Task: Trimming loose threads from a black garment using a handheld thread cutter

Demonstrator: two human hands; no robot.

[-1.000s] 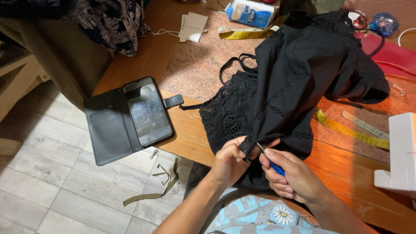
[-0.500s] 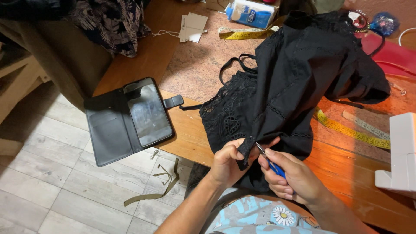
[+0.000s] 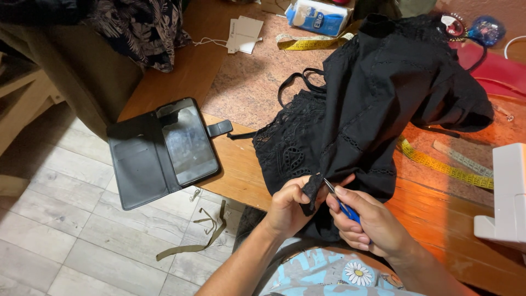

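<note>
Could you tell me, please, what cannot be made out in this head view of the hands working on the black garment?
- Blue-handled tool: the right hand covers most of the handle; its thin metal tip is too small to identify.
- Pinched spot: the left hand and folds of the black garment hide it.
- White machine: cut off by the right edge.
- Phone screen: dark, only reflections.

left hand (image 3: 287, 208) pinching the black garment (image 3: 378, 109) edge slightly higher, blue-handled seam ripper (image 3: 341, 204) tip nearer the fold
</note>
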